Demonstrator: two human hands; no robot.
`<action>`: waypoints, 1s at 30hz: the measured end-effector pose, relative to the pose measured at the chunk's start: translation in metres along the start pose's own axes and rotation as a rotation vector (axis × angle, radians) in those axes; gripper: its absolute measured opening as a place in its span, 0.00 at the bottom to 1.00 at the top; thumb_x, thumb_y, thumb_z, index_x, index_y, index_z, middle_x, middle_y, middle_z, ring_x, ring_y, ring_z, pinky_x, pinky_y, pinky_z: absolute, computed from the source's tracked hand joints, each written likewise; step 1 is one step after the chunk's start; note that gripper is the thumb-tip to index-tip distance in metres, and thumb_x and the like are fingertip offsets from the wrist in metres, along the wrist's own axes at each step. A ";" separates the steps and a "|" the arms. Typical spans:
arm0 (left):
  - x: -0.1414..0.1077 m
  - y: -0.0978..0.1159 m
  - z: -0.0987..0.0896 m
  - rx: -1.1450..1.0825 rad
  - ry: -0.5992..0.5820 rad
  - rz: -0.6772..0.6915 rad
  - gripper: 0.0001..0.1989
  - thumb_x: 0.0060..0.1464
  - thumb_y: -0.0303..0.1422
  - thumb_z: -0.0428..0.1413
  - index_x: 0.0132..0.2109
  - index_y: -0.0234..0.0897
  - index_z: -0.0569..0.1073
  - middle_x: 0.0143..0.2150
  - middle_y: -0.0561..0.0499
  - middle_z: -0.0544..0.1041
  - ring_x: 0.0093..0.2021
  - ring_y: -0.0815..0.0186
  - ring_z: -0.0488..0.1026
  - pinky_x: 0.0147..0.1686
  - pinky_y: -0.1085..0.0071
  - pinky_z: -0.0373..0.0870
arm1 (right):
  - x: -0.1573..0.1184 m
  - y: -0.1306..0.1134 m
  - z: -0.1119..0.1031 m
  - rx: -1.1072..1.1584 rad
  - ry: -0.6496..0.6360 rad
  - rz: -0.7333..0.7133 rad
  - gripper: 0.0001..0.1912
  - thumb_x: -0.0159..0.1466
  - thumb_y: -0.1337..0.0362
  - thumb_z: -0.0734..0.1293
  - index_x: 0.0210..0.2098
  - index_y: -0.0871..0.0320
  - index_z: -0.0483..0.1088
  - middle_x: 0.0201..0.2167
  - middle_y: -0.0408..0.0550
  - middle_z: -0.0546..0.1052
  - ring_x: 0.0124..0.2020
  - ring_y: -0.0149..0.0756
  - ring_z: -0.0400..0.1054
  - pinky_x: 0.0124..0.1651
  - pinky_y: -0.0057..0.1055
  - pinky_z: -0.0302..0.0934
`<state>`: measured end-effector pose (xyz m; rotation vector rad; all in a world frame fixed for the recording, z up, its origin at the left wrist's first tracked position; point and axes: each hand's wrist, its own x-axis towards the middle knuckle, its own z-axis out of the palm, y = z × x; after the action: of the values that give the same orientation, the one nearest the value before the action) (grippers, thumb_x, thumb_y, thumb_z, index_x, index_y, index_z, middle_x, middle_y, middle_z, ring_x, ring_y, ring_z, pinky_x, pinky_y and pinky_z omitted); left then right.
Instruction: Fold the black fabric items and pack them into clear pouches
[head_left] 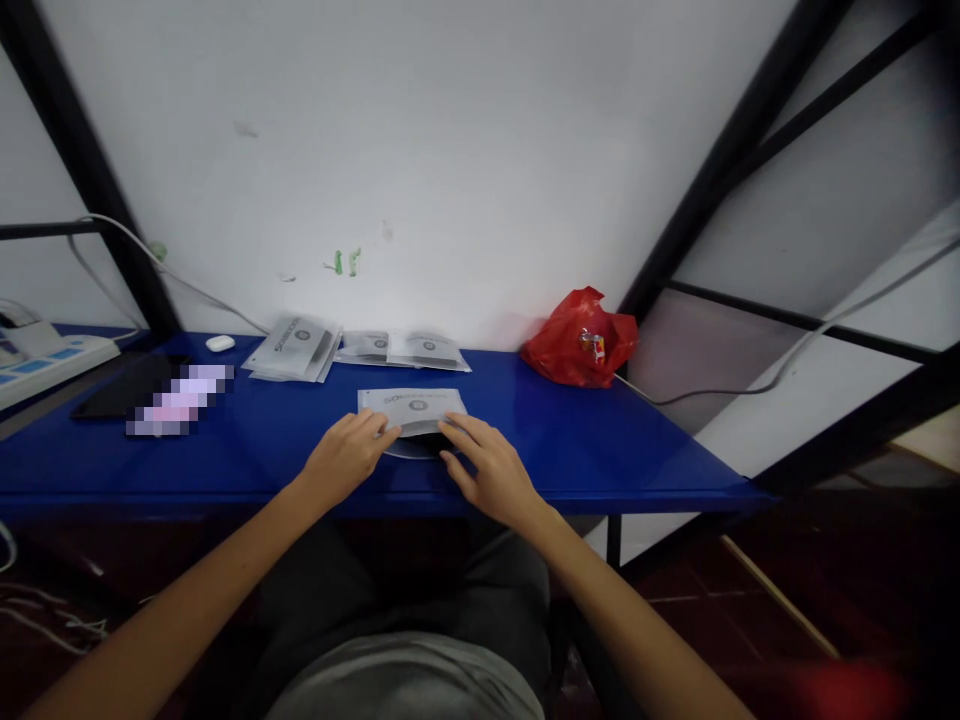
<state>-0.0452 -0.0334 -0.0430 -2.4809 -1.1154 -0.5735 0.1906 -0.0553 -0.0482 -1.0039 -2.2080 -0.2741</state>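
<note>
A frosted plastic pouch (415,405) with dark printing lies flat near the front of the blue table. Its near edge gapes, and something black (420,443) shows in the gap; what it is I cannot make out. My left hand (349,450) has its fingers curled and pinches the pouch at its left near corner. On the opposite side, my right hand (487,465) lays its outstretched fingers on the pouch's right edge. The right thumb stays apart from those fingers, lower down by the gap.
Several similar pouches (292,348) lie at the back left, with more pouches (427,350) beside them against the wall. A red plastic bag (577,340) sits at the back right. Further left are a white earphone case (220,343), a blurred-out phone (180,400) and a power strip (60,362).
</note>
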 end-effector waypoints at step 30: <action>-0.003 -0.024 0.026 -0.513 -0.018 -0.240 0.13 0.60 0.34 0.48 0.45 0.39 0.75 0.44 0.48 0.77 0.46 0.62 0.71 0.49 0.62 0.67 | 0.010 0.041 0.028 0.097 -0.149 0.292 0.11 0.62 0.65 0.64 0.43 0.60 0.71 0.44 0.53 0.76 0.46 0.39 0.69 0.52 0.39 0.63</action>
<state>-0.0599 -0.0074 -0.0632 -2.7889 -1.4313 -1.0190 0.2019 -0.0091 -0.0662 -1.3097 -2.1449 0.0413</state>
